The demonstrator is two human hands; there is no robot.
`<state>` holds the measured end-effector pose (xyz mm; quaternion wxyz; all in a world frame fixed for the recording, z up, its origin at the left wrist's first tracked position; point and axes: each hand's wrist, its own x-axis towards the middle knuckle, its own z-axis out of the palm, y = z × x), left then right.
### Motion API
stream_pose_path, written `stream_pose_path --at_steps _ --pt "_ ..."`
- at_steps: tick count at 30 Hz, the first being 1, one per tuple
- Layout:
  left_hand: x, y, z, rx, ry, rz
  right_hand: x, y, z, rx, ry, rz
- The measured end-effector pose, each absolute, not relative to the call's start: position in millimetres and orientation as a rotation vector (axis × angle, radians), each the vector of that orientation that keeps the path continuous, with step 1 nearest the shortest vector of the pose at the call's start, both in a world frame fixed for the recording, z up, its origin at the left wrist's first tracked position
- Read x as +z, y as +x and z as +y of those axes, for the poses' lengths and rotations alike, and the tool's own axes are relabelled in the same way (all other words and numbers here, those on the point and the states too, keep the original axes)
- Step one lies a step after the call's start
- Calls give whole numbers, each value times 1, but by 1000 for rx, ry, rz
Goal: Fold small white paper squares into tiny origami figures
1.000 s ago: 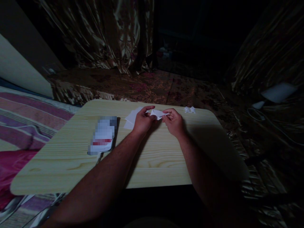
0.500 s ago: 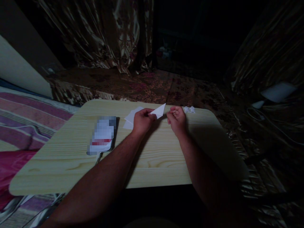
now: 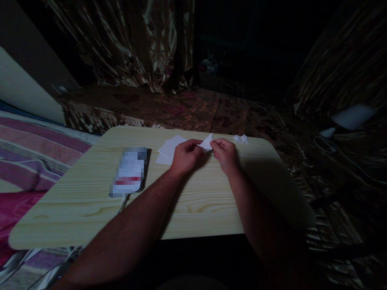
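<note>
A small folded white paper piece stands up as a triangle above the far middle of a light wooden table. My left hand pinches its left end with closed fingers. My right hand pinches its right side, fingers curled together. Just behind my left hand lie flat white paper sheets on the table. A tiny folded white paper shape sits near the table's far right edge.
A phone-like object with a blurred face lies on the table's left half, a cable running from it off the front edge. Striped bedding is at the left. Patterned fabric covers the floor beyond; cables and white things lie at right.
My right hand let go of the paper and drew back, then came in again and pinched it. The paper's point has risen upright.
</note>
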<state>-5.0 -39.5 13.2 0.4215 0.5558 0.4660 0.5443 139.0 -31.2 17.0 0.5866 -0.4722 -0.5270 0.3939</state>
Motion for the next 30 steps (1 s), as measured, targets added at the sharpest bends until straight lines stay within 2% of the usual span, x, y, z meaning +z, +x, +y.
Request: stream_pose_path --at_steps 15,30 --pt "16 -10 -37 1436 1614 1223 14 143 -32 1033 -1043 -1308" --pt "14 -9 -40 1472 1654 1299 16 139 -34 1002 -1064 -1328"
